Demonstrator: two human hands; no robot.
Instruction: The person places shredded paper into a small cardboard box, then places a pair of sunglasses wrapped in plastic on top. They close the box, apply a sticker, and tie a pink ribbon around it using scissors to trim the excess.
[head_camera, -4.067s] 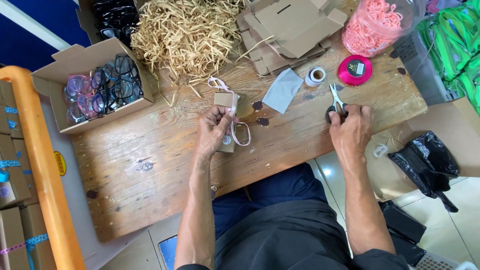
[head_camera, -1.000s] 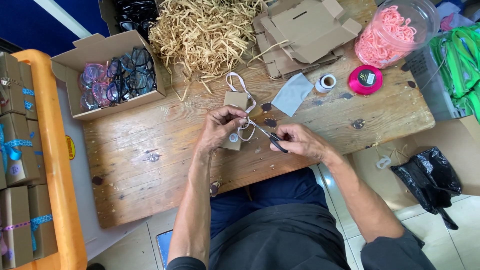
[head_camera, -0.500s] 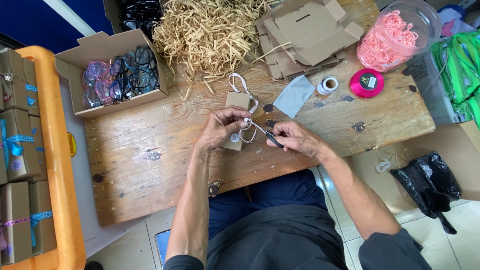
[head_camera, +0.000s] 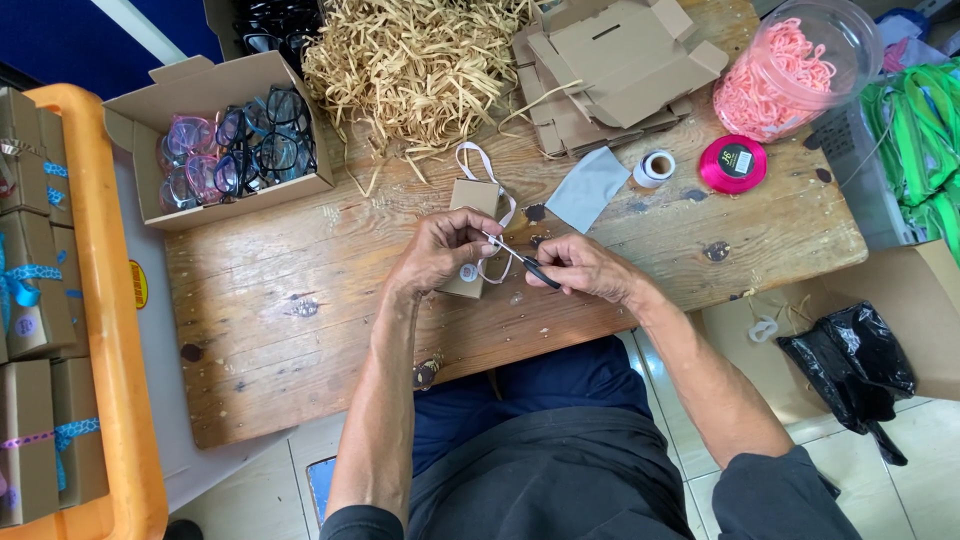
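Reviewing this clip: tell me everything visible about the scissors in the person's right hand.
The scissors are small, with slim silvery metal blades and a dark handle end. They lie at a slant, tips pointing up-left toward the left hand, handles mostly hidden inside the right hand. The tips meet the white ribbon at the left fingers, above the small brown cardboard box on the wooden table. Whether the blades are open or closed is too fine to tell.
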